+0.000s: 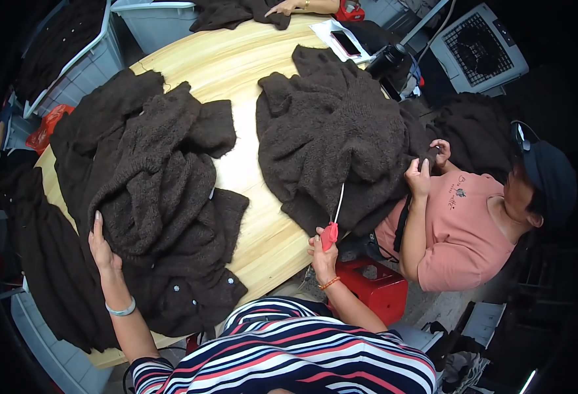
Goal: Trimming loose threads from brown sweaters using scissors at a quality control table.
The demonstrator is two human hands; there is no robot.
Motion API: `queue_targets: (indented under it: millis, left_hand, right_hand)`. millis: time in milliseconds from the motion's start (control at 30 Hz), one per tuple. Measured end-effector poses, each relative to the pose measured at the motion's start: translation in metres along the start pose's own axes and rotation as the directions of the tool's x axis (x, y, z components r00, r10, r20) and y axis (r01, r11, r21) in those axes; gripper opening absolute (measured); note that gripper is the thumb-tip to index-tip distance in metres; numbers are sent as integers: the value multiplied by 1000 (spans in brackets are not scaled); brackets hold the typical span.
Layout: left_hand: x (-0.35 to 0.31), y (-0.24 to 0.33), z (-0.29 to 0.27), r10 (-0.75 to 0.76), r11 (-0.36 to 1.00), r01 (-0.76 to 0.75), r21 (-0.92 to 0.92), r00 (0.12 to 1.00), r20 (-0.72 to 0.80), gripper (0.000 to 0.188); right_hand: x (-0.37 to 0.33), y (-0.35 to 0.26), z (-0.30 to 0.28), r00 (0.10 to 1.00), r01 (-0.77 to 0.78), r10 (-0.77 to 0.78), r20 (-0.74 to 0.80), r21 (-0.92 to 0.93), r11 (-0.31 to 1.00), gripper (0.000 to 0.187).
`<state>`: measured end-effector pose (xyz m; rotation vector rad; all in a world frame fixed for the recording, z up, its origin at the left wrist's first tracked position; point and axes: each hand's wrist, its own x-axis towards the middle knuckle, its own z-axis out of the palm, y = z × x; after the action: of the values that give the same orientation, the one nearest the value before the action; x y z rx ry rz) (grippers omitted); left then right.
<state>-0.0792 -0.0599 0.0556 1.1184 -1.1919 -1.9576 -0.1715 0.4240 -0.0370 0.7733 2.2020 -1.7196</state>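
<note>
Far left, a red plastic bag (47, 130) is seen by the wooden table (248, 226). Brown knitwear (42, 256) is spread along that edge; dark brown knit garment (147, 180) is heaped to the right of it, pale round buttons (176, 288) visible on cloth below. Left hand (103, 248) is laid at the garment's left fold, fingers extended; whether cloth is pinched can't be told. Right hand (323, 255) is closed round a red-handled tool (329, 236), slim shaft pointed over a second knit heap (341, 121); tip contact can't be told. At right, knit is pinched by a co-worker's hands (419, 172). Step in hand, as judged: garment steadied or positioned by the left hand, tool held ready. Next move calls for a sure hold on the fold and the shaft kept clear of the co-worker's fingers.
</note>
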Motion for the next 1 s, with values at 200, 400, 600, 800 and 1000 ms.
queue_targets:
  millis: [200, 400, 600, 800, 1000]
  left_hand:
    - [1, -5, 8, 25, 998, -31, 54, 994, 104, 40]
    - [2, -15, -2, -12, 998, 5, 61, 994, 107, 35]
    - [0, -25, 1, -34, 995, 20, 96, 989, 145, 36]
    - [-4, -26, -13, 69, 973, -87, 213, 993, 92, 43]
    - [0, -19, 49, 606, 143, -606, 782, 679, 414, 70]
  right_hand:
    - [0, 19, 2, 987, 104, -86, -134, 140, 985, 34]
    - [40, -35, -13, 904, 393, -387, -184, 0, 919, 32]
    - [70, -93, -33, 805, 581, -586, -98, -74, 811, 26]
    - [66, -128, -43, 814, 553, -551, 183, 40, 832, 23]
    - [49, -127, -37, 789, 481, -386, 479, -90, 872, 23]
